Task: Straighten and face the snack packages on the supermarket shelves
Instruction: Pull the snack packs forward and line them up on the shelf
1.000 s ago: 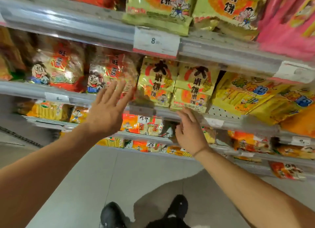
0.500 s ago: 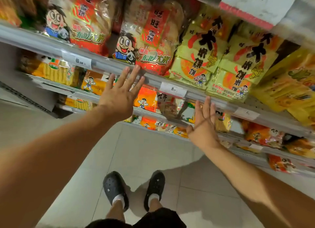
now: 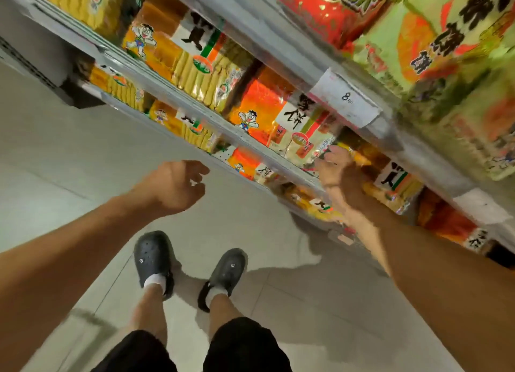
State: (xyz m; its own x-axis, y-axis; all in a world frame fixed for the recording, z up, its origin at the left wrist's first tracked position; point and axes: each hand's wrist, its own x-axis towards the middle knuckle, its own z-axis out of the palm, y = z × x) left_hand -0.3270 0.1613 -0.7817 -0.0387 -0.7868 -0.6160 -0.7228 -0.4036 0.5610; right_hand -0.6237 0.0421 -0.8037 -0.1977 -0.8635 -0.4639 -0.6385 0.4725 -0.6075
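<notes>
Snack packages fill tilted shelves across the top and right of the head view. My right hand (image 3: 335,171) reaches into a lower shelf, its fingers against a yellow package (image 3: 359,155) beside an orange-and-white cracker package (image 3: 278,121). Motion blur hides whether it grips the package. My left hand (image 3: 178,185) hangs in front of the floor, clear of the shelves, its fingers loosely curled around nothing. Yellow biscuit packs (image 3: 195,62) stand further left on the same shelf. Green packs (image 3: 432,51) and a red pack (image 3: 320,6) sit on the shelf above.
A white price tag (image 3: 345,98) marked 8 hangs on the upper shelf rail. More packs line the bottom shelves (image 3: 192,132). Grey tiled floor (image 3: 83,176) spreads to the left. My feet in dark clogs (image 3: 153,257) stand close to the shelf base.
The view has tipped down toward the lower shelves. My right hand has gone down into the lower shelf. My left hand has dropped away from the shelf and its fingers have curled.
</notes>
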